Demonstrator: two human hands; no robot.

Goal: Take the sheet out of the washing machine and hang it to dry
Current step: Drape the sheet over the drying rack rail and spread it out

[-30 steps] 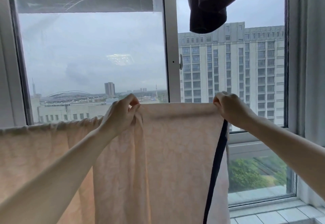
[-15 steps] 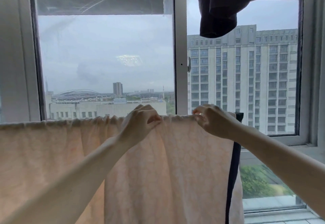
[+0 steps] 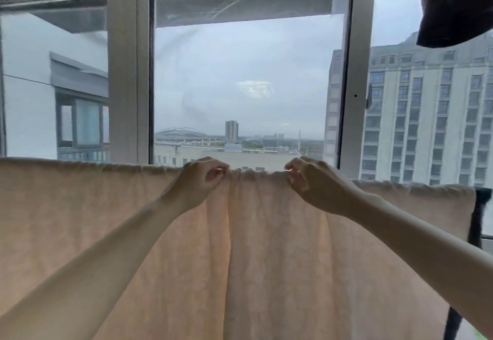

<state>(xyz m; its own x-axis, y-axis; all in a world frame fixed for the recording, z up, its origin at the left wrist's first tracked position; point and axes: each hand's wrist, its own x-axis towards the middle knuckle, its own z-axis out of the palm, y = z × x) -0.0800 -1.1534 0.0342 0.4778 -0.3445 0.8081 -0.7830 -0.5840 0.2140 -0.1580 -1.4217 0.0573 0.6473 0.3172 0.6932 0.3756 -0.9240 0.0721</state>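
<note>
Peach sheet (image 3: 266, 246): soft, limp, likely damp-heavy. Left hand (image 3: 198, 179) and right hand (image 3: 310, 183) pinch its bunched top fold; best grip there.

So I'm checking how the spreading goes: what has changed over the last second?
Both hands worked leftward along the top edge of the sheet; the left hand and right hand now pinch it close together near the middle. The sheet stayed draped, the dark garment still hanging above.
</note>
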